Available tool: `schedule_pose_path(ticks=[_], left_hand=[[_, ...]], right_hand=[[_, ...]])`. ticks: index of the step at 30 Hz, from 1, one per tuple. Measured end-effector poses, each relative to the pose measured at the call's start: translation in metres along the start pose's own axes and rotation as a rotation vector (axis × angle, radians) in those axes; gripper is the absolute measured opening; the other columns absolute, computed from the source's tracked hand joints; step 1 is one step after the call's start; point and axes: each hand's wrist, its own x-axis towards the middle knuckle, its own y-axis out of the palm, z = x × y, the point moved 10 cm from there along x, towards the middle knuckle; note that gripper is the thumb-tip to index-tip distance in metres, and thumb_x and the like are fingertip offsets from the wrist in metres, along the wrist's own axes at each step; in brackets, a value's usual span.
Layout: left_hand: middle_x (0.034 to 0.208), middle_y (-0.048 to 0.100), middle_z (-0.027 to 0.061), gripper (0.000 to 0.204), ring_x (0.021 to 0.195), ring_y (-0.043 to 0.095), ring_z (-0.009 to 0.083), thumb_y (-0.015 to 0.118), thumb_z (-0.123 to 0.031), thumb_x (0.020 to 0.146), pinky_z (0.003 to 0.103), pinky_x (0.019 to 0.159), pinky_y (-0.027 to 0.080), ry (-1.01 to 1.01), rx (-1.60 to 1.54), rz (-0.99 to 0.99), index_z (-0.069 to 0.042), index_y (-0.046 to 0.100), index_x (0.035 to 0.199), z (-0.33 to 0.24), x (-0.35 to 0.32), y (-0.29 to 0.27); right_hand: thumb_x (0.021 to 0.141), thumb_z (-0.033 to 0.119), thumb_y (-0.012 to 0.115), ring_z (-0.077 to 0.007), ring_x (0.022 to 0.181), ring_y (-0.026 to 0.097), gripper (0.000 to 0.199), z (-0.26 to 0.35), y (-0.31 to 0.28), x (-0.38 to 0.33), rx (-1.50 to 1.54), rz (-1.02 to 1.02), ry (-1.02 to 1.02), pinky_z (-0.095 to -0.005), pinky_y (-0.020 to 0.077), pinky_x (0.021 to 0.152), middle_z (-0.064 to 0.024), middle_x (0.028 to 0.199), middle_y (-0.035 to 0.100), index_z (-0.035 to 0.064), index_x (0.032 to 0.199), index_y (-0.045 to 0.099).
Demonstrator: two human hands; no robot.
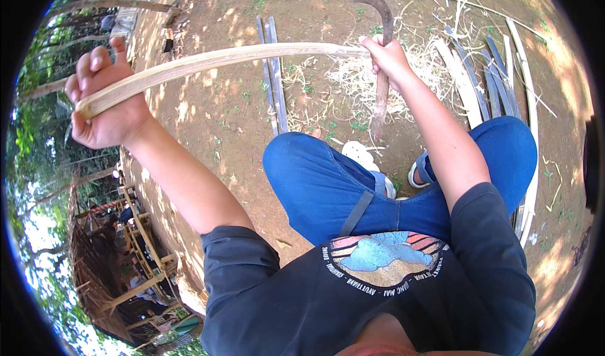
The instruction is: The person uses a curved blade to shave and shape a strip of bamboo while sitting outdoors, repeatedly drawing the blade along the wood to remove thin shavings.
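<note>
A long pale bamboo strip [214, 63] is held across the view — its left end is clasped in the grip of the left hand [104, 97], raised high. Its right end is met by the right hand [386, 58], whose grip is closed round a curved knife [380, 53] with a wooden handle. Shavings [353, 78] and split slats [272, 72] are seen on the dirt ground [220, 122] below.

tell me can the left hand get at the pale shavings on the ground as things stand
Probably not: the left hand is raised out to the side, gripping the bamboo strip, and the shavings lie beyond the knees.
</note>
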Motion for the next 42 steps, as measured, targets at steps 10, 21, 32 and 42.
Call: schedule_pose_path(ticks=[10,21,32,42], left_hand=[[0.054,0.036,-0.0011,0.037,0.047,0.034,0.0128,0.039,-0.035,0.097,0.027,0.048,0.036,0.059,0.134,-0.764,-0.016,0.039,0.064,-0.034,-0.054,-0.088],[0.069,0.037,0.0044,0.052,0.066,0.037,0.0152,0.077,-0.044,0.064,0.028,0.060,0.036,-0.069,-0.220,-0.066,-0.008,0.041,0.076,-0.070,0.014,0.076],[0.116,0.046,0.0139,0.081,0.104,0.050,0.0230,0.065,-0.058,0.087,0.038,0.092,0.049,0.222,0.584,-0.328,0.002,0.032,0.132,0.011,-0.059,0.097],[0.075,0.069,0.0068,0.019,0.069,0.067,0.0110,0.080,-0.006,0.081,0.023,0.062,0.054,-0.189,0.939,-0.293,0.003,0.063,0.085,0.141,-0.139,0.116]], right_hand=[[0.086,0.030,0.073,-0.0063,0.044,0.046,0.027,0.014,0.004,-0.028,-0.185,0.107,0.025,-0.0245,0.0386,0.041,0.0035,0.062,0.053,0.0079,0.102,0.069],[0.080,0.030,0.082,-0.0029,0.050,0.044,0.048,0.108,0.087,-0.091,-0.460,0.471,-0.297,-0.0235,0.0358,0.049,0.0082,0.058,0.047,0.0093,0.121,0.067],[0.080,0.033,0.084,-0.0013,0.049,0.040,0.045,0.130,0.064,-0.092,-0.407,0.330,-0.368,-0.0235,0.0319,0.048,0.0091,0.052,0.044,0.0062,0.114,0.071],[0.079,0.033,0.085,0.0009,0.049,0.039,0.036,0.144,0.054,-0.097,-0.306,0.123,-0.459,-0.0225,0.0279,0.047,0.0089,0.052,0.047,0.0046,0.096,0.071]])
